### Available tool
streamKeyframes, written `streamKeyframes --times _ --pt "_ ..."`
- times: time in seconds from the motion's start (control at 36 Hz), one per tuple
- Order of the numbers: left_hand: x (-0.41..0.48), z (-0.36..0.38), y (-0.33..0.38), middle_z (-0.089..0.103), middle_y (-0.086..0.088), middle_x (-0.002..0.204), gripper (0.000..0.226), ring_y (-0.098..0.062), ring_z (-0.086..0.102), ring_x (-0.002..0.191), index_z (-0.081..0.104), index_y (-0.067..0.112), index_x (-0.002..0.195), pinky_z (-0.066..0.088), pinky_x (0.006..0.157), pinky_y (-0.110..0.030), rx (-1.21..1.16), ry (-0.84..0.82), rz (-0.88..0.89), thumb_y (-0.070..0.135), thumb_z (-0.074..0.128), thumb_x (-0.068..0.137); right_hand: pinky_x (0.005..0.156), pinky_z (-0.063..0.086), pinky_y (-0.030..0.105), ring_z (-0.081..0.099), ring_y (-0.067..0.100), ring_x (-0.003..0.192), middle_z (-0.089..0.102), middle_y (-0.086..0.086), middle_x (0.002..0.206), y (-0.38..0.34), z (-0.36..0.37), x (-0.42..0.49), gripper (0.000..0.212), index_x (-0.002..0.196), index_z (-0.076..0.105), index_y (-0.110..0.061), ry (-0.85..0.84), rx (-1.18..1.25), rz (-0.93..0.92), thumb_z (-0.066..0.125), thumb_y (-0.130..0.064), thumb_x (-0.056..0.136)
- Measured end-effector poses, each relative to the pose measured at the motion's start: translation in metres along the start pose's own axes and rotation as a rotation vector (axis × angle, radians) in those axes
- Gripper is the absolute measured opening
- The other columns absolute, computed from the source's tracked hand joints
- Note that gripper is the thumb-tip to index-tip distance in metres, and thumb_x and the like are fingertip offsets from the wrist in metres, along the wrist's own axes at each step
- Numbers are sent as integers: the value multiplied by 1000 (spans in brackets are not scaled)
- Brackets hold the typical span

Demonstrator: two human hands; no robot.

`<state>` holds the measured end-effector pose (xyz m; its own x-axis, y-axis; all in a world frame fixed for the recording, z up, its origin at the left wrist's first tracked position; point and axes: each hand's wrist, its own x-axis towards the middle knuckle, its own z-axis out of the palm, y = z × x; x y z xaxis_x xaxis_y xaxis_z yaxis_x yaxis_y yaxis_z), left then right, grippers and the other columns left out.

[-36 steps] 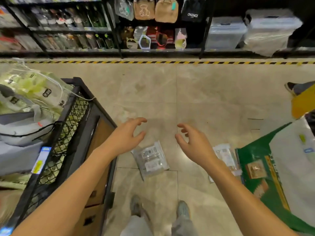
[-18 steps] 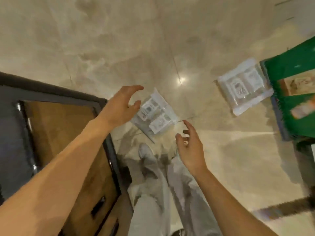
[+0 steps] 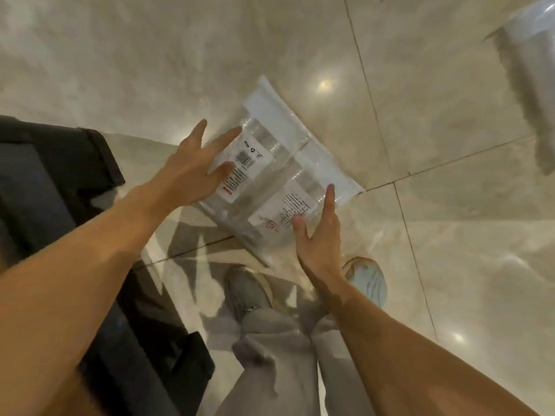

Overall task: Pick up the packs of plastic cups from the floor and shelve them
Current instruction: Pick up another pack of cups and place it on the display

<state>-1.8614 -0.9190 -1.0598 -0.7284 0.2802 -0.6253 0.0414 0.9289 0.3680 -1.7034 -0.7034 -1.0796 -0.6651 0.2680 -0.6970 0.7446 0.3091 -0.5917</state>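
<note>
The pack [image 3: 279,175] of cups lies flat on the floor [image 3: 150,70], just in front of my shoes [image 3: 246,292]. My left hand [image 3: 186,172] is over its left part, fingers straight and spread, holding nothing. My right hand [image 3: 321,238] is at its right edge, also with straight fingers, gripping nothing. Whether they touch the pack, I cannot tell. A dark cart [image 3: 45,175] stands at my left.

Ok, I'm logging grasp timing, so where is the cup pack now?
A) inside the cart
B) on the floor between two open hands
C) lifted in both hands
B: the cup pack lies flat on the floor, the left hand and right hand spread open at its sides, neither curled round it.
</note>
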Motion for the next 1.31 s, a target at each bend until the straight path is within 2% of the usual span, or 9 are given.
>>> streamKeyframes --times 0.08,0.17,0.33,0.47,0.61,0.72,0.92,1.17,1.31 --pt "19 20 -6 27 -23 150 63 -47 34 132 19 40 153 33 109 -48 -32 -24 46 28 50 99 79 27 -3 42 -5 113 39 10 144 18 12 14 84 157 -2 -37 34 16 -60 57 -38 98" --pt "19 23 -8 33 -19 143 60 -42 38 127 23 51 147 38 107 -51 -73 57 3 28 50 99 79 28 2 36 -13 93 45 11 134 21 10 16 82 157 -1 -36 30 54 -77 57 -32 99" --pt "-19 -31 33 31 -7 132 60 -25 42 118 24 59 143 39 108 -39 -251 78 -42 30 52 98 76 27 -11 28 -36 99 42 11 137 -40 -64 -11 74 157 8 -35 76 -4 -175 54 -28 101" --pt "-66 -134 112 29 1 124 58 -1 47 100 22 58 145 40 80 -4 -375 140 13 36 50 99 109 33 33 34 11 130 40 2 144 -141 -173 -50 65 154 10 -46 108 -31 -290 47 -42 102" --pt "-132 -272 218 31 0 125 57 25 38 101 25 59 144 36 80 3 -490 244 88 45 51 95 112 27 32 29 -3 131 35 -34 136 -265 -301 -114 59 155 21 -40 210 -48 -428 48 -36 103" --pt "-201 -389 316 44 18 129 56 9 45 109 27 54 145 32 84 2 -539 271 188 42 52 96 114 34 46 32 8 140 37 -16 152 -364 -405 -182 57 152 23 -46 274 -28 -506 47 -42 101" --pt "-339 -558 480 44 38 120 52 37 45 84 31 49 145 41 70 5 -591 371 398 36 51 98 114 29 32 33 1 138 34 -27 147 -499 -581 -337 53 148 26 -52 387 -9 -674 47 -53 99" --pt "-474 -665 635 51 15 141 59 -10 54 124 44 66 128 41 108 -39 -681 284 633 69 66 73 112 28 31 30 0 136 30 -16 157 -562 -746 -529 55 149 33 -45 538 54 -756 50 -50 98" --pt "-516 -678 703 53 24 118 46 -1 57 101 41 59 135 44 74 -23 -660 188 728 50 55 92 113 35 48 37 20 141 32 -6 158 -551 -795 -611 59 145 36 -52 630 159 -681 55 -53 89"
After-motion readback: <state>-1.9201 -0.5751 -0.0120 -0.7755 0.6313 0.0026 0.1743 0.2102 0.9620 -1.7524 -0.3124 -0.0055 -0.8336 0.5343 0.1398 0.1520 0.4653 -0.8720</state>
